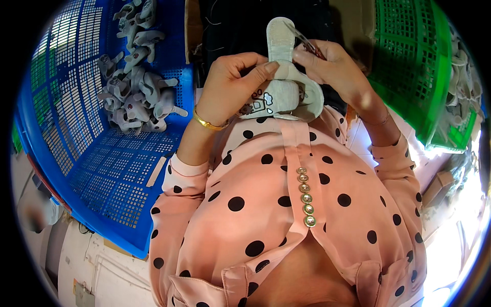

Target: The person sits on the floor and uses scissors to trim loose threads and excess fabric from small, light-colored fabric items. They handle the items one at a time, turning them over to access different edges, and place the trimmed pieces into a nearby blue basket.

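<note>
In my lap lies a small white-grey shoe upper (281, 100) with cloud-like printed patterns and a tongue-shaped flap (280, 41) standing up at its far end. My left hand (227, 82) pinches the upper at the base of that flap, thumb on top. On the other side, my right hand (337, 69) is closed around small metal scissors (305, 43). Their narrow blades point up and left, beside the flap's right edge. Whether the blades touch the fabric I cannot tell. My right fingers also rest close to the upper, and partly hide the scissors' handles.
To my left stands a large blue plastic basket (115, 176) with a heap of similar shoe uppers (135, 97). A green basket (409, 71) is at the right, with more uppers (463, 77) beyond its wall. Brown cardboard (355, 30) stands behind my right hand.
</note>
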Action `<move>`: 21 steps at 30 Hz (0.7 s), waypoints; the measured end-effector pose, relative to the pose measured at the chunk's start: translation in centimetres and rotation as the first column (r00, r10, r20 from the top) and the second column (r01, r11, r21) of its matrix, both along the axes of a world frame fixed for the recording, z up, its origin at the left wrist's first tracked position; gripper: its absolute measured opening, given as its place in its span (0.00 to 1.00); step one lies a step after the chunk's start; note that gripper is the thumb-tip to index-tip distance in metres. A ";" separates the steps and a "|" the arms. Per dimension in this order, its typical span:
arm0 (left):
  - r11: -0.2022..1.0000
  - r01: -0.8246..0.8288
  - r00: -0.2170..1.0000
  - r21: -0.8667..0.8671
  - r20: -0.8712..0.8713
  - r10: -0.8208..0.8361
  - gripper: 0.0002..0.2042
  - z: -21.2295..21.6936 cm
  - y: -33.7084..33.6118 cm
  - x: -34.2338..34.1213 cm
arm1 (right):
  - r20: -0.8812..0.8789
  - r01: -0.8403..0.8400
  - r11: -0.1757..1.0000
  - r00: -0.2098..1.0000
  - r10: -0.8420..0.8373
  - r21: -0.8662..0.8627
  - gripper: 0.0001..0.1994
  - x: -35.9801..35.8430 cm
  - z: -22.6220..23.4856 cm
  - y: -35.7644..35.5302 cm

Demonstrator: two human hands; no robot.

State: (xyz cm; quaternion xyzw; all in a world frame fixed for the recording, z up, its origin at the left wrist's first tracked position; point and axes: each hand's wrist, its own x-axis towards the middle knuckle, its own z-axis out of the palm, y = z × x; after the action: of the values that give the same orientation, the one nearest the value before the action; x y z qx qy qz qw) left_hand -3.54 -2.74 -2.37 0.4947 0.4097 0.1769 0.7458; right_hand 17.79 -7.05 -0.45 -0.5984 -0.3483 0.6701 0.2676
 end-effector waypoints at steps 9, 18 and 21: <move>0.987 0.087 0.995 -0.135 -0.042 -0.094 0.10 1.0 0.8 -0.3 | 0.199 -0.221 0.954 0.963 0.181 0.202 0.10 0.0 -0.7 -0.8; 0.998 -0.023 0.998 -0.064 0.055 0.027 0.08 1.3 0.3 1.0 | 0.150 0.001 0.985 0.988 -0.027 0.172 0.12 -0.5 1.2 -0.4; 0.998 -0.030 0.998 -0.062 0.052 0.034 0.08 1.3 0.0 1.2 | 0.281 -0.049 0.928 0.958 -0.061 0.369 0.10 -0.9 0.9 -0.4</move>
State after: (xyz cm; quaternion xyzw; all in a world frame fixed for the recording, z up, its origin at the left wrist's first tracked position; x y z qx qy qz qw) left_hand -2.34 -2.70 -1.05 0.4600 0.4028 0.1892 0.7684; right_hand 16.94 -7.46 0.48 -0.6288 -0.5020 0.4971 0.3248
